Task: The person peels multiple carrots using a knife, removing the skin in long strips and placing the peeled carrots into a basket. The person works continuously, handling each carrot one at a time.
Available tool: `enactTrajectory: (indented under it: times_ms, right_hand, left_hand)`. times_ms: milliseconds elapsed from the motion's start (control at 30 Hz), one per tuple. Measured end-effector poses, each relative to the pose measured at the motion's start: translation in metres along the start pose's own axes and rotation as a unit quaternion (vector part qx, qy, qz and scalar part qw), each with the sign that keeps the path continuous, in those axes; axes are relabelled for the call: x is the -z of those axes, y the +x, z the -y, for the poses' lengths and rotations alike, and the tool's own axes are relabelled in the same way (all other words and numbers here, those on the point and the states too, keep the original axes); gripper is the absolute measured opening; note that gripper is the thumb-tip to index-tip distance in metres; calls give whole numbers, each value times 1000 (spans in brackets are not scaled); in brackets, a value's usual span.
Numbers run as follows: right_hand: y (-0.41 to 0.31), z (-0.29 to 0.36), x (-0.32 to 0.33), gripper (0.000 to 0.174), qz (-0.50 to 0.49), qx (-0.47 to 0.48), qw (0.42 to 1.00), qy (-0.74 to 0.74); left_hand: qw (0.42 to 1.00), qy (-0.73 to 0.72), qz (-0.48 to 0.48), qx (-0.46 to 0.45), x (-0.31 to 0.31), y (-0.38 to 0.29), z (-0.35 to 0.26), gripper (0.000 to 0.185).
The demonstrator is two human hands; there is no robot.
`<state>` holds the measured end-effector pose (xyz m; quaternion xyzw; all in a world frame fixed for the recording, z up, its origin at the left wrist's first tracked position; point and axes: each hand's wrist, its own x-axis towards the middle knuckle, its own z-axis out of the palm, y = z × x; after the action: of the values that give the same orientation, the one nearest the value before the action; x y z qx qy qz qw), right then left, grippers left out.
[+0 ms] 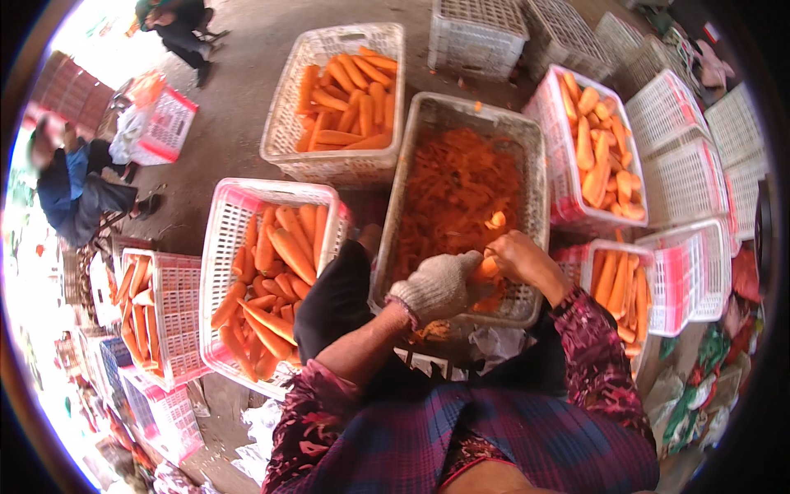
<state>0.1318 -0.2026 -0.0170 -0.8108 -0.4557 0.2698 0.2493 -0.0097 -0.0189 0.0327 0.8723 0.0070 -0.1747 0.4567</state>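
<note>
My left hand (435,285), in a knitted work glove, grips a carrot (487,269) over the near part of a plastic crate (540,139). Bare and curled, my right hand (520,256) is up against the carrot's end. Whatever tool it may hold is hidden by the fingers. Orange carrot peelings (453,185) cover much of the crate's bottom. A pale carrot piece (495,220) shows just beyond my hands, above the peelings.
Carrots fill a pink-and-white crate (213,247) at left, a white crate (281,133) ahead, and two crates on the right, a larger one (552,179) and a smaller one (645,256). Stacked crates (679,179) stand farther right. Two people (80,185) sit at the left.
</note>
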Motion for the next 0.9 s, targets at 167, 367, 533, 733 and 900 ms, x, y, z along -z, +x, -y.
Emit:
enactTrajectory:
  times_ms: [167,367,533,733,900]
  right_hand:
    - [-4,11,17,16,-105,-186,971,110]
    - [1,22,23,18,-142,-184,948,216]
    - [4,14,23,17,-172,-157,959,164]
    - [15,13,21,20,-202,-158,942,218]
    - [35,15,13,20,-223,-160,919,284]
  left_hand:
    - [767,-596,-180,155,11,19,26,35]
    - [501,-768,-399,-3,86,54,55,70]
    - [680,-686,-250,74,43,46,33,33]
    - [902,-321,-289,-28,34,16,6,36]
    - [907,-94,-404,-77,66,-22,-8,60]
